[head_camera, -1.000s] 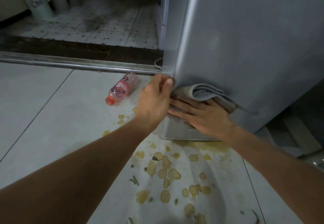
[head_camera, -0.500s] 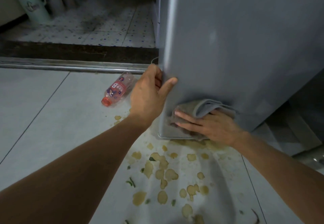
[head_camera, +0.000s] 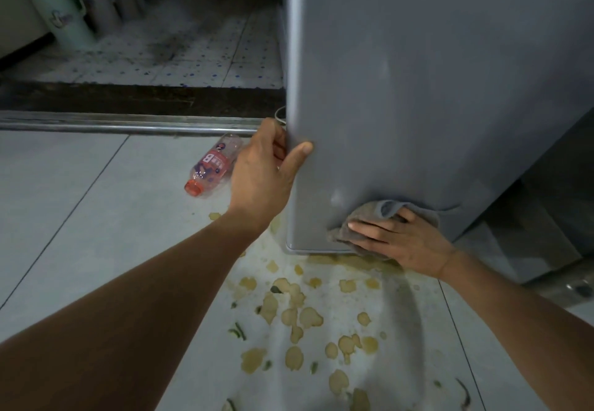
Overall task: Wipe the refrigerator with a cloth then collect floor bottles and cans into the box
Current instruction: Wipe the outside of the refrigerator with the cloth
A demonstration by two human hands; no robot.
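Head view shows the left hand (head_camera: 263, 173) gripping the refrigerator (head_camera: 418, 89) corner for bracing while the flat-fingered right hand (head_camera: 401, 240) presses the grey cloth (head_camera: 363, 218) at 5 o'clock.

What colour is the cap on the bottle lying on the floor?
The bottle's cap is orange-red, seen in the head view.

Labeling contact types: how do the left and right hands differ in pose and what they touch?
The left hand grips the refrigerator's corner edge, thumb on the front face and fingers curled round the side; the right hand lies flat with straight fingers. The left hand touches bare metal; the right hand presses the grey cloth against the panel. The left hand sits higher; the right hand is near the bottom edge. Both touch the refrigerator.
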